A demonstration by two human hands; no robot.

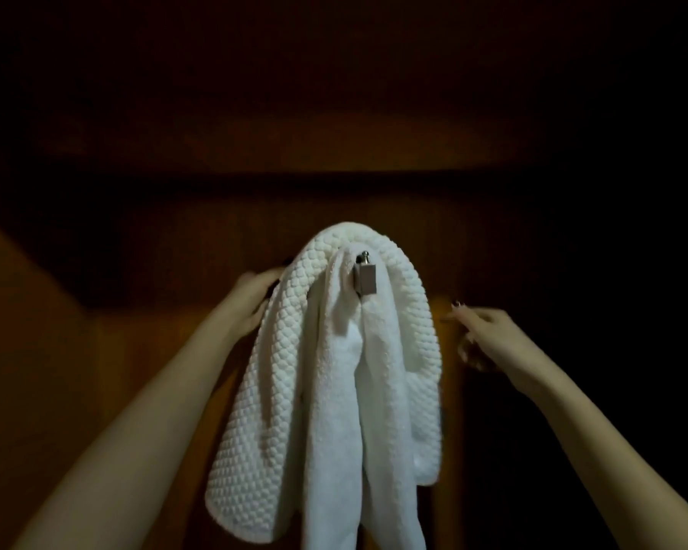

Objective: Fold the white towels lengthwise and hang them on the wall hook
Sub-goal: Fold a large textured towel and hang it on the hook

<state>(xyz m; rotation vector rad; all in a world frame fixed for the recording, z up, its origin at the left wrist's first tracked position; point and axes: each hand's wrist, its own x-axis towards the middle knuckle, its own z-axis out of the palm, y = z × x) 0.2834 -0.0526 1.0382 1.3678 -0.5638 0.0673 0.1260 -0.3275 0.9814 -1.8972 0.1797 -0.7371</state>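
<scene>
Two white towels hang from a metal wall hook (364,276) on a dark wooden wall. The waffle-textured towel (271,422) drapes over the top of the hook and falls down both sides. A smoother white towel (336,450) hangs in the middle beneath the hook. My left hand (251,299) touches the waffle towel's upper left edge; its fingertips are hidden behind the fabric. My right hand (479,335) hovers just right of the towel, apart from it, fingers loosely extended and holding nothing.
The wall is dim brown wood (136,351) with a darker band (334,200) above the hook. Deep shadow covers the right side and the top of the view.
</scene>
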